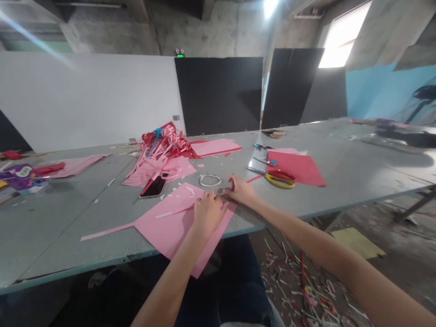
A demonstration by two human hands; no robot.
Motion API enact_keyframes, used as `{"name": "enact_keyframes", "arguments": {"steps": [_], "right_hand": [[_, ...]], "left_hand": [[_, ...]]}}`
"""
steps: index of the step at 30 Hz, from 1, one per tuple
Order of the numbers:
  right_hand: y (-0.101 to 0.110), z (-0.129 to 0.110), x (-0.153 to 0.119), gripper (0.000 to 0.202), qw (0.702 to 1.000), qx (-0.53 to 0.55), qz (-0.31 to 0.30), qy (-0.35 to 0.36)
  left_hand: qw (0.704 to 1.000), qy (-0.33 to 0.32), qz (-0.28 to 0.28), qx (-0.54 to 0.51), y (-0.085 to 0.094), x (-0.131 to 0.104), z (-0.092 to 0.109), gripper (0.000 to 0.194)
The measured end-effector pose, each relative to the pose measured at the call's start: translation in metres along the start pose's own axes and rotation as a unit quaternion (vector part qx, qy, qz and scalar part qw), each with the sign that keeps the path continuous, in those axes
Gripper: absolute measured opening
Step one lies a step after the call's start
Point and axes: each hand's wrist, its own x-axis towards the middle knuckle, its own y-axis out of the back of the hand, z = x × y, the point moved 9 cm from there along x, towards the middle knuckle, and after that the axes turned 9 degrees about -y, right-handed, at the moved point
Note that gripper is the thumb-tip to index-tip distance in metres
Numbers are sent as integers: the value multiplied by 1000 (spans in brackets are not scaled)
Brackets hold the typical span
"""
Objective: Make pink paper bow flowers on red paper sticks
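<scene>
A large pink paper sheet (160, 227) lies aslant at the table's front edge, one corner hanging over it. My left hand (208, 212) rests on the sheet's right part with fingers bent, at the end of a narrow pink paper strip (182, 209). Just right of it, my right hand (242, 190) is closed in a pinch by the sheet's far right corner. A bit of red shows at its fingertips, too small to name. Beyond both hands lies a white ring of tape or cord (210, 180). White paper scraps (164, 215) dot the sheet.
Right of my hands are red-and-yellow-handled scissors (279, 179), a cutter knife (265, 161) and a red sheet (299, 170). A phone (154, 187) lies beside a heap of pink and red paper strips (163, 145). At far left is a purple packet (23, 175). Paper scraps (306, 286) litter the floor.
</scene>
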Motion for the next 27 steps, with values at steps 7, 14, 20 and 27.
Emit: {"name": "enact_keyframes", "arguments": {"steps": [7,14,20,27], "right_hand": [[-5,15,13,26,995,94,-15,-24],[-1,17,24,23,989,138,-40,30],[8,4,-6,23,977,22,-68,200],[10,-2,-26,28,964,-79,-51,250]], "left_hand": [[1000,3,-9,-1,-2,0,-1,35],[1000,8,-9,-3,-2,-1,-4,33],[1000,15,2,-16,1,-7,-16,47],[996,44,15,-72,8,-17,-40,51]]}}
